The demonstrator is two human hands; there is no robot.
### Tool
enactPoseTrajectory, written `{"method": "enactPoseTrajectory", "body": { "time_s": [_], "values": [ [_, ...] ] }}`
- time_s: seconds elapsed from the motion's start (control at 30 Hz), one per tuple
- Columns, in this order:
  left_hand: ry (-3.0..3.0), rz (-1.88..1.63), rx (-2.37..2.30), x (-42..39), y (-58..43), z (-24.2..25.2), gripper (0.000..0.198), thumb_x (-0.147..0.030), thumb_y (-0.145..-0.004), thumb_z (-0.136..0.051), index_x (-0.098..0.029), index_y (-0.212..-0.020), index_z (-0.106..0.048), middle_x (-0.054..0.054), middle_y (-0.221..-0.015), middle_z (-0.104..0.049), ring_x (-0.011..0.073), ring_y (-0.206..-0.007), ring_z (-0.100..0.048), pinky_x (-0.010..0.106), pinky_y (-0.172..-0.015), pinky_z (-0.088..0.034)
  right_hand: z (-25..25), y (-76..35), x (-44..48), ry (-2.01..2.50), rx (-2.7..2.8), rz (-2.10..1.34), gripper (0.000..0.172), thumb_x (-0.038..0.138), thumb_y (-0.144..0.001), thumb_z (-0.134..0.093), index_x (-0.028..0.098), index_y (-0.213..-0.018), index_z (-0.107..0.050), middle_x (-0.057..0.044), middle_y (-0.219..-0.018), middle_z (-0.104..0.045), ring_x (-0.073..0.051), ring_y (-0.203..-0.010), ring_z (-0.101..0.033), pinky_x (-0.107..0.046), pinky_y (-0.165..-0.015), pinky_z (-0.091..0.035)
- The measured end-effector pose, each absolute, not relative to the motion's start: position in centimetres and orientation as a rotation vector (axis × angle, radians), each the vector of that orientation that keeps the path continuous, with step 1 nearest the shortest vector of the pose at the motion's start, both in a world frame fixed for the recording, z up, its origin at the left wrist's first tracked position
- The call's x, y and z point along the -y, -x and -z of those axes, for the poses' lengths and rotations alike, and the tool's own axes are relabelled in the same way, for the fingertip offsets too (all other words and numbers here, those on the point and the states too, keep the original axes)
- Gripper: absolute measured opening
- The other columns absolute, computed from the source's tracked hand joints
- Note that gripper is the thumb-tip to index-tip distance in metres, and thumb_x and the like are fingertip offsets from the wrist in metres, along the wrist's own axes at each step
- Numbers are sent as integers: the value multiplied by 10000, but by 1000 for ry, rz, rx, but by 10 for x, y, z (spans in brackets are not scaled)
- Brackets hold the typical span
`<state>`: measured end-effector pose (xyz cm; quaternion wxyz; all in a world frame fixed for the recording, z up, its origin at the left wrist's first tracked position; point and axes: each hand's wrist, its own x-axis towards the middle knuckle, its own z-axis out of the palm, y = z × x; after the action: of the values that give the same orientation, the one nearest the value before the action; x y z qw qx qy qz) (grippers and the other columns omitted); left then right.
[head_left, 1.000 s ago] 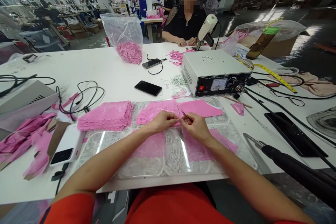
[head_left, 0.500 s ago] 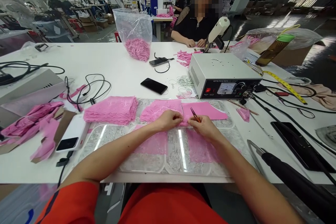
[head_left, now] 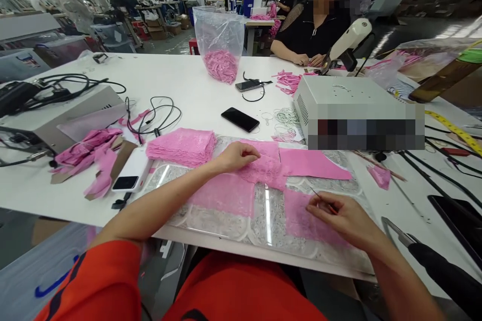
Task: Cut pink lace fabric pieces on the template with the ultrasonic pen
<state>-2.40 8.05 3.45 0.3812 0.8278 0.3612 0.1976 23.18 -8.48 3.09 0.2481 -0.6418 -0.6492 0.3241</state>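
Note:
My right hand (head_left: 337, 214) is closed around thin pointed tweezers (head_left: 320, 196) with an orange part, tips pointing up and left. It hovers over a sheer pink fabric piece (head_left: 295, 210) at the right of the clear mat. My left hand (head_left: 236, 157) is over the pink lace (head_left: 265, 169), fingers loosely bent and slightly apart, with nothing visible in them. The lace overlaps the left end of a smooth pink fabric piece (head_left: 312, 163). A stack of pink lace pieces (head_left: 183, 146) lies left of my left hand. Another sheer pink piece (head_left: 226, 193) lies below my left wrist.
A grey machine box (head_left: 339, 91) stands behind the work, and a black-handled tool (head_left: 433, 266) lies at the right. A phone (head_left: 240, 119), a bag of pink strips (head_left: 220, 62) and cables (head_left: 154, 115) sit farther back. Opposite, a person (head_left: 316, 30) works.
My hands have moved apart: the right one towards me and to the right with the tweezers, the left one off the lace seam and slightly away. The view has turned left.

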Motion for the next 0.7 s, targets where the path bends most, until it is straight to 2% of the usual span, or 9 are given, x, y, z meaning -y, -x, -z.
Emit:
{"method": "enactPoseTrajectory", "body": {
  "time_s": [0.1,0.23,0.33,0.43,0.53,0.6,0.7],
  "values": [
    [-2253,-478,-954,-80,51,-32,166,-118,-813,-588,-162,-873,-736,40,-924,-713,160,-844,-647,275,-787,-509,-26,-223,60,1805,1735,-683,295,454,-785,-558,201,-705,-686,19,-532,-479,-119,-515,-418,-259,-517,-327],
    [-2442,-385,-846,-68,71,-28,142,-165,-803,-677,-173,-931,-739,68,-1025,-666,193,-955,-620,320,-877,-483,-26,-200,35,1825,1840,-603,265,433,-771,-580,197,-790,-698,24,-545,-512,-121,-526,-437,-256,-536,-319],
    [-2541,-346,-775,-61,70,-23,186,-191,-806,-708,-178,-990,-732,87,-1075,-643,222,-1021,-589,369,-954,-436,-27,-177,30,1762,1985,-654,250,424,-776,-596,205,-851,-688,-2,-660,-624,-135,-588,-502,-254,-569,-339],
    [-2597,-334,-730,-59,61,-16,167,-211,-830,-699,-182,-992,-730,92,-1078,-636,234,-1033,-574,390,-977,-404,-23,-155,27,1699,2044,-656,198,342,-767,-605,214,-897,-682,-30,-779,-685,-151,-670,-552,-254,-611,-347],
    [-2616,-336,-710,-64,52,-10,117,-213,-885,-632,-179,-924,-737,87,-1039,-638,218,-1002,-580,365,-953,-408,-14,-144,16,1696,2017,-646,98,253,-757,-569,200,-747,-650,-43,-754,-672,-143,-660,-524,-253,-599,-312],
    [-2609,-335,-710,-68,49,-9,148,-190,-907,-590,-164,-892,-735,85,-1015,-643,198,-966,-592,330,-922,-424,-10,-145,7,1721,1973,-671,140,249,-756,-540,191,-640,-592,-25,-644,-612,-126,-595,-461,-256,-572,-286],
    [-2578,-313,-717,-74,47,-12,158,-154,-905,-569,-145,-868,-722,72,-984,-658,165,-913,-612,271,-867,-448,-8,-151,-4,1718,1895,-780,208,316,-759,-517,192,-594,-546,19,-537,-504,-109,-542,-397,-253,-551,-293]
  ]
}}
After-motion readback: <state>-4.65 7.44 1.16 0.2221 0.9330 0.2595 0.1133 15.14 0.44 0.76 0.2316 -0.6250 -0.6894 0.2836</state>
